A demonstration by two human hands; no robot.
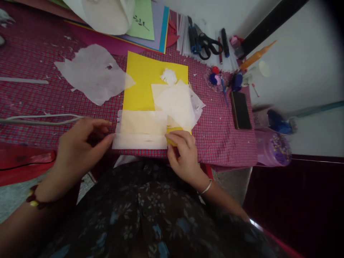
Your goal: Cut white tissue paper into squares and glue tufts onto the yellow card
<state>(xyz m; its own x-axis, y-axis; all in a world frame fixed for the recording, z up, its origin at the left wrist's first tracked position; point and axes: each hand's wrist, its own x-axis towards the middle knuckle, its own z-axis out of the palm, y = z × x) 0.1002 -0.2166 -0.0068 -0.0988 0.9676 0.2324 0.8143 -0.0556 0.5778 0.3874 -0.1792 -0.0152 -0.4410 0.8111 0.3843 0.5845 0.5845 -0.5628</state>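
Observation:
A translucent white paper sheet [142, 122] with a fold along its near edge lies partly over a yellow paper sheet [139, 86] at the table's front. At its left edge is my left hand [80, 143], thumb tip close to the paper and fingers apart. My right hand [184, 154] pinches the right edge near the fold. Beyond it lie a cream paper piece [172, 102] and a crumpled white paper bit [168, 76], both on the yellow sheet. Another cut piece of translucent paper [91, 73] overlaps the yellow sheet's left side.
Scissors [208, 44], a marker [225, 43] and paper strips [182, 36] lie at the back. A phone [241, 110] rests near the right edge. A white cable [43, 120] crosses the left side. Coloured sheets [143, 21] are stacked at the back.

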